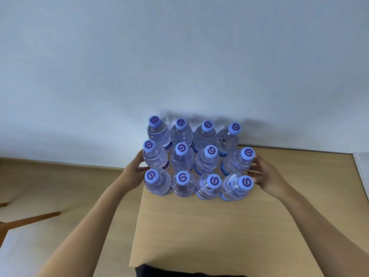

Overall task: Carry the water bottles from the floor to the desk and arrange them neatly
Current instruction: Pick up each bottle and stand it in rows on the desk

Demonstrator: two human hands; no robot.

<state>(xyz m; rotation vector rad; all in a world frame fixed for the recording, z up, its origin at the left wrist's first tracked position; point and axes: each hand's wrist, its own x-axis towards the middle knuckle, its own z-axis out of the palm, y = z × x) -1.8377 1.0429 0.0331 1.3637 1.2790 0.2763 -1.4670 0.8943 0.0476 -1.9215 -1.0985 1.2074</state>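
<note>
Twelve water bottles (197, 156) are standing on the table (219, 226) in three rows; left hand (134, 168) and right hand (265, 174), fingers spread, are pressing the block's sides. Arranging looks nearly done.

Twelve water bottles (205, 159), one desk (219, 226), two hands (265, 176).
</note>
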